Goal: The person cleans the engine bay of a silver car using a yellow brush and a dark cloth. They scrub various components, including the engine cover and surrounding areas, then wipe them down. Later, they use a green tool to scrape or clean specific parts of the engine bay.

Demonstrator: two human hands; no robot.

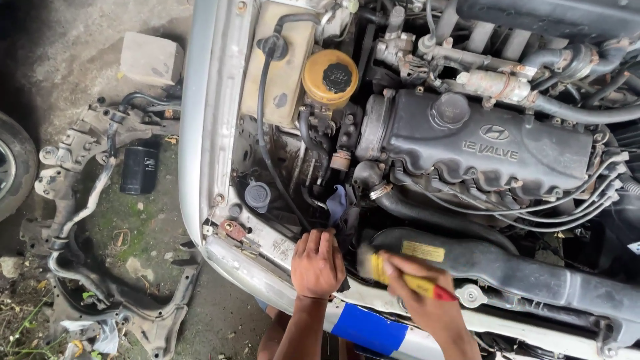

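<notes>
Below the dark ribbed metal valve cover (490, 148), left hand (317, 265) presses the radiator support; right hand (427, 303) grips a yellow-handled screwdriver (407, 280), work apparently midway.

The dark gap beside the blue crumpled cloth (337, 203) is tight: the left hand (317, 263) fills its mouth, black rubber hoses (427, 213) crowd the right, a thin black cable (267, 157) crosses the left. More open room lies above the grey ribbed engine cover (480, 150).
</notes>
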